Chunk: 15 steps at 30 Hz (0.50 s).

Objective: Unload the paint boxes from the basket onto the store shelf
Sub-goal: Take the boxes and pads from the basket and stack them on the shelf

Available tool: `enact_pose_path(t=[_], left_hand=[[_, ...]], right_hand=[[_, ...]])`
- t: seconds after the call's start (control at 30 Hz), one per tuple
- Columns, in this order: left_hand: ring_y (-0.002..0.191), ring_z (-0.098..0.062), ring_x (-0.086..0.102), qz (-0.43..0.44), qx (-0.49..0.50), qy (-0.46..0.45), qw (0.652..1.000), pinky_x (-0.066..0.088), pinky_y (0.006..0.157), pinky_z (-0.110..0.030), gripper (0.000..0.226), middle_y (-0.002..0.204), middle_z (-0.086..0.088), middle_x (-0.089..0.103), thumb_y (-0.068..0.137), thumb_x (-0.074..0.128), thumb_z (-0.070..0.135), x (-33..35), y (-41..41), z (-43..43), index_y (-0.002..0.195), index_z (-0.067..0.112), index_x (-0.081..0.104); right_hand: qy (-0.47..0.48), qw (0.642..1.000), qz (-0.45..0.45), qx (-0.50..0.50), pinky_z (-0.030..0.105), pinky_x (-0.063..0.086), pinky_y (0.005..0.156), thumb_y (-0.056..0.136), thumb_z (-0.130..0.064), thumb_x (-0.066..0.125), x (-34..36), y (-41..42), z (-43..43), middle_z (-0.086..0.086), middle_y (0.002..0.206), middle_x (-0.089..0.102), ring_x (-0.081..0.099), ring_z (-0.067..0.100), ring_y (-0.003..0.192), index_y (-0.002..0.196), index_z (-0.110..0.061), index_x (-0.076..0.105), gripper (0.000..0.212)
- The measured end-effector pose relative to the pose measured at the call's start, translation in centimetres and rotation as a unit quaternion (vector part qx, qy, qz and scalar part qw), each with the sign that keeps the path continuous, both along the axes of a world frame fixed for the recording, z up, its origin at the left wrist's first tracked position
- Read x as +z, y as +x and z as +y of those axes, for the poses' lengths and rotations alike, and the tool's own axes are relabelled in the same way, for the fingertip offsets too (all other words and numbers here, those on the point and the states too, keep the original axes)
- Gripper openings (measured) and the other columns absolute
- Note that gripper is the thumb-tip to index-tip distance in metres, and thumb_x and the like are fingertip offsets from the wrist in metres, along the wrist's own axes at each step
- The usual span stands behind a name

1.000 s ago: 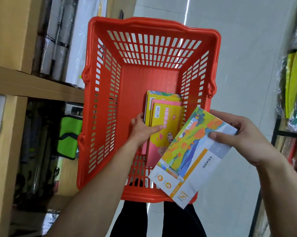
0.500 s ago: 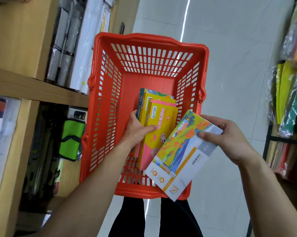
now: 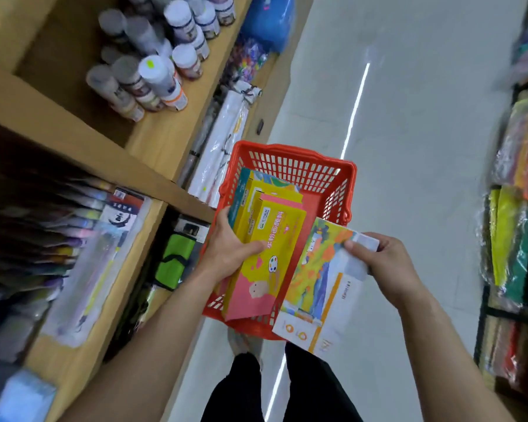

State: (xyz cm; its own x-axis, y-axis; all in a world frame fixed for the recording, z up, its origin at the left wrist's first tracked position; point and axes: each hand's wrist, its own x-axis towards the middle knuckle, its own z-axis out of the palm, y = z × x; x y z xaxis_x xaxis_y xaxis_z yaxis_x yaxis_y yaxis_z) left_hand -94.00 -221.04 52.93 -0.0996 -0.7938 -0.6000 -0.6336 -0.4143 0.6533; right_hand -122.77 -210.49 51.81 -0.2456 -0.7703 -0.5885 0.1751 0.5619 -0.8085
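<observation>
At nine o'clock of the frame, the wooden store shelf (image 3: pixel 83 138) runs along your left side; its lower bay holds blurred flat packs standing in a row, too smeared to read. At eleven o'clock, on the upper board, a cluster of white-capped jars (image 3: pixel 153 65) stands crowded together. Just below the shelf edge, near eight o'clock of the basket, a green pouch (image 3: pixel 173 260) sits in the lower compartment. Your left hand (image 3: pixel 229 248) grips a stack of paint boxes (image 3: pixel 265 239), thumb across the yellow and pink top face, fingers wrapped under the left edge; the stack is lifted and tilted, its far end at twelve o'clock over the basket's left rim, its near end at six o'clock over the front wall. The stack looks like three or so boxes; exact count unclear. The red basket (image 3: pixel 326 181) sits on the floor in the centre, between the shelf and the aisle, just ahead of your dark trouser legs (image 3: pixel 287 388). Your right hand (image 3: pixel 384 266) clasps a single box with a painted landscape cover (image 3: pixel 320 284), thumb on top at its upper right corner, fingers behind; that box hangs over the basket's right front corner, just beside the stack, contact unclear. At three o'clock, a rack of coloured wrapped goods (image 3: pixel 512 239) lines the far side, blurred.
</observation>
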Motion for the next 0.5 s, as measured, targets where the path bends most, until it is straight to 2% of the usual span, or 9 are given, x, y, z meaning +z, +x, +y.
enact_pose_path(t=[0.07,0.17,0.3,0.4,0.5], left_hand=[[0.115,-0.023,0.062,0.015,0.035,-0.018,0.999,0.053,0.095,-0.051,0.112,0.133,-0.001,0.057,0.053,0.085,0.05,3.3,1.1,1.4,0.145,0.033,0.024],[0.108,-0.015,0.066,0.04,0.095,-0.051,0.993,0.057,0.089,-0.045,0.11,0.125,0.009,0.061,0.049,0.087,0.054,8.1,3.5,4.1,0.141,0.041,0.027],[0.097,-0.007,0.072,0.075,0.191,-0.09,0.975,0.061,0.081,-0.046,0.101,0.115,0.019,0.066,0.05,0.092,0.051,13.6,7.2,8.8,0.133,0.051,0.033],[0.093,-0.005,0.073,0.102,0.274,-0.124,0.948,0.063,0.071,-0.034,0.09,0.108,0.023,0.071,0.05,0.094,0.048,17.8,10.1,13.4,0.119,0.063,0.038],[0.093,-0.006,0.074,0.118,0.344,-0.175,0.915,0.061,0.067,-0.026,0.102,0.108,0.025,0.071,0.048,0.097,0.041,21.3,13.0,18.3,0.131,0.05,0.039]], right_hand=[[-0.029,0.998,-0.052,-0.01,0.028,0.061,0.061,0.079,-0.027,0.079,3.1,1.0,-1.4,0.012,0.089,0.083,0.079,0.021,0.073,0.086,-0.01,0.082,0.019],[-0.064,0.994,-0.089,0.014,0.033,0.063,0.061,0.077,-0.031,0.077,7.5,3.8,-3.6,0.013,0.087,0.082,0.079,0.023,0.07,0.081,-0.014,0.082,0.019],[-0.118,0.981,-0.082,0.13,0.029,0.061,0.056,0.088,-0.031,0.077,12.1,8.8,-5.6,0.01,0.08,0.082,0.078,0.021,0.064,0.082,-0.018,0.081,0.015],[-0.151,0.96,-0.09,0.218,0.031,0.061,0.061,0.088,-0.041,0.072,15.7,13.2,-6.1,0.012,0.087,0.082,0.079,0.025,0.071,0.091,-0.017,0.079,0.026],[-0.197,0.928,-0.09,0.302,0.026,0.059,0.061,0.086,-0.052,0.068,19.7,18.3,-5.8,0.006,0.086,0.082,0.079,0.02,0.072,0.091,-0.021,0.08,0.033]])
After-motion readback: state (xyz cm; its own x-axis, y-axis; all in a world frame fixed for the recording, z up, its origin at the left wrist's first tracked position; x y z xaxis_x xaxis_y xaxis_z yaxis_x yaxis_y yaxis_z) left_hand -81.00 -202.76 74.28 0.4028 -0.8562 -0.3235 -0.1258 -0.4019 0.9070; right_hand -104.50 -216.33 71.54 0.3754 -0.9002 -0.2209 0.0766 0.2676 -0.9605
